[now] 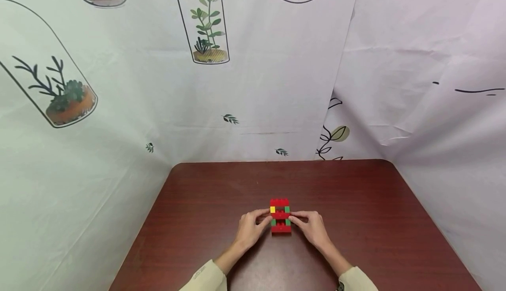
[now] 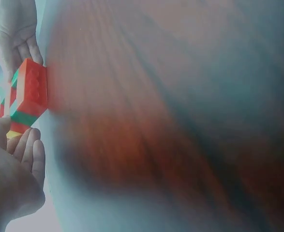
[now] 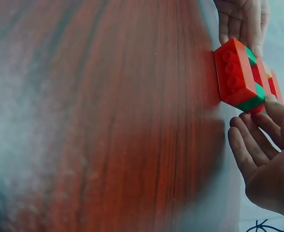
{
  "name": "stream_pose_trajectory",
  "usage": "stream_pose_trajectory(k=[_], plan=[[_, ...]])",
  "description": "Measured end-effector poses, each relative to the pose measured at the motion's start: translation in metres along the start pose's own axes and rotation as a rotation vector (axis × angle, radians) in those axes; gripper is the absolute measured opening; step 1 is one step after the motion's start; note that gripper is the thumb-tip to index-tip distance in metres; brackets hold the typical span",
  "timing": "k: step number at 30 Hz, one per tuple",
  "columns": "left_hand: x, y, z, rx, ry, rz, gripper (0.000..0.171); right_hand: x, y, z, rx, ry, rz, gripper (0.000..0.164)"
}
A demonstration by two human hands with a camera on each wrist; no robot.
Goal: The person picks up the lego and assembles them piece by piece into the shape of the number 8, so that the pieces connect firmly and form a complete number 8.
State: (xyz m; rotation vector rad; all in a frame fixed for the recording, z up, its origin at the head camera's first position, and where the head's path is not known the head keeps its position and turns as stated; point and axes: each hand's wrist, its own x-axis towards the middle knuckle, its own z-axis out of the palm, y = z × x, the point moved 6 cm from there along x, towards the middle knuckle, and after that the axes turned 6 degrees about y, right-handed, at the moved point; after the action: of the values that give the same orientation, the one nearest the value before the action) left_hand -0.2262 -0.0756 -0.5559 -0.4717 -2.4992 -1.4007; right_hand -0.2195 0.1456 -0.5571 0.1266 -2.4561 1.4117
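A small tower of toy building blocks (image 1: 280, 215) stands on the table between two hands. Three long red bricks form its levels, and small bricks hold them apart at both ends: a yellow brick (image 1: 272, 209) at the upper left, green ones at the other corners. The left hand (image 1: 249, 229) pinches the tower's left side with thumb and fingers. From the opposite side the right hand (image 1: 315, 228) pinches it around the middle level. Studs on the bottom red brick (image 3: 231, 72) show in the right wrist view, where the other fingers of the right hand extend beside the tower.
A reddish-brown wooden table (image 1: 205, 194) with rounded far corners lies under the hands. White fabric (image 1: 261, 84) printed with plants in glass jars hangs behind it and along both sides. Light-coloured sleeves (image 1: 209, 278) cover the forearms.
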Motion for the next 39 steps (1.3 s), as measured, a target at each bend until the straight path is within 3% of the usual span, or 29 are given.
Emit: stream_pose_trajectory(k=[12, 27, 39], plan=[[0.0032, -0.002, 0.0031, 0.072, 0.068, 0.013, 0.026, 0.0035, 0.0007, 0.0008, 0.004, 0.027, 0.013, 0.014], [0.0034, -0.004, 0.0043, 0.026, 0.126, -0.051, 0.019, 0.0027, 0.0036, 0.0029, 0.086, 0.043, 0.027, 0.016], [0.0029, -0.0042, 0.0056, 0.008, 0.134, -0.08, 0.02, 0.0013, 0.0084, 0.0062, 0.106, 0.021, 0.061, 0.018]])
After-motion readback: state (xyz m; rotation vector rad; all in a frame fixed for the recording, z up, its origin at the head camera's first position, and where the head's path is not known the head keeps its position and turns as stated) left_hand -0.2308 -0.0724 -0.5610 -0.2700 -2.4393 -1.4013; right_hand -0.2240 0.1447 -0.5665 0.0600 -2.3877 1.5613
